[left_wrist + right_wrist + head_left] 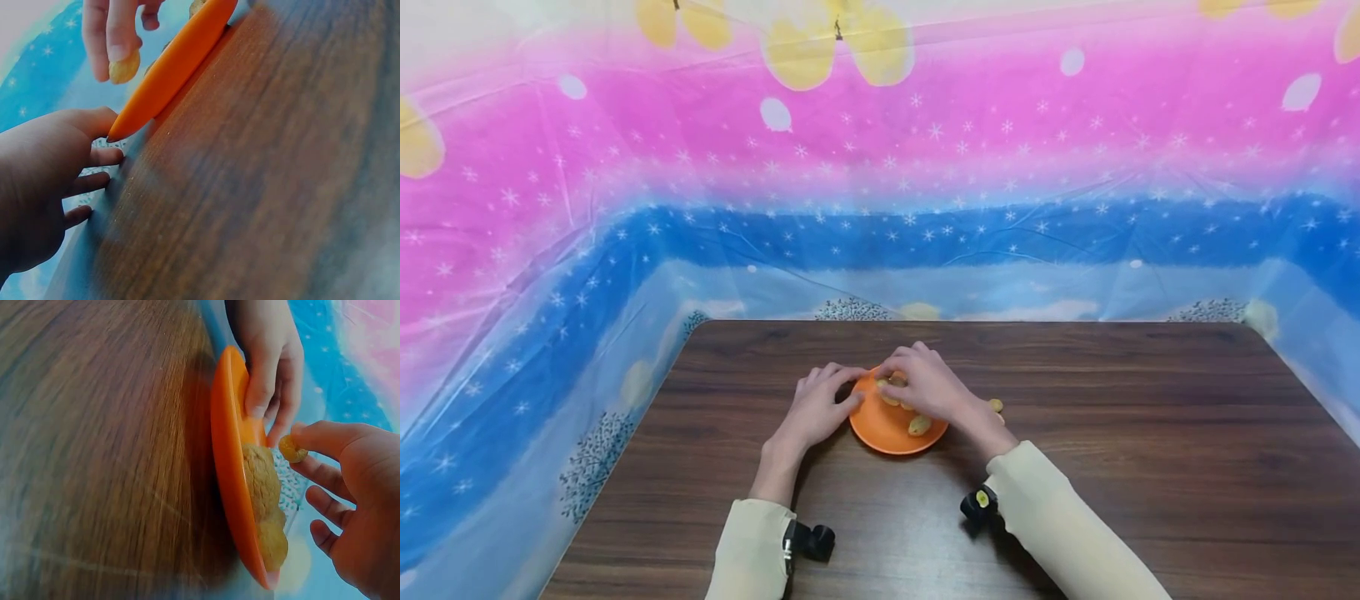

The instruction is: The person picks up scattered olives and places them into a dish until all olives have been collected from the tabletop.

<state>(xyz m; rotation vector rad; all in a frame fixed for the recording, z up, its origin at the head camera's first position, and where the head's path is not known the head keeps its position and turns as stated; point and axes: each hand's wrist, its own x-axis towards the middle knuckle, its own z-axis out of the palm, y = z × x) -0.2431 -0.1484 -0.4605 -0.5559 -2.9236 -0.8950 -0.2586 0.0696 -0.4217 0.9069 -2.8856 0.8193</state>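
An orange plate (887,433) holds several small yellow-brown round pieces (919,426). Over its far part my right hand (928,383) pinches one such piece (291,449) between thumb and forefinger, its other fingers spread in the right wrist view. At the plate's left rim, my left hand (816,408) rests with thumb and fingertips against the edge, fingers mostly straight. The left wrist view shows this hand (37,181) touching the rim of the tilted-looking plate (178,59), with the pinched piece (124,67) above it.
A couple of similar pieces (996,405) lie on the dark wooden table (1120,467) to the right of the plate, partly behind my right wrist. A pink and blue patterned cloth (880,183) hangs behind the table and along its sides.
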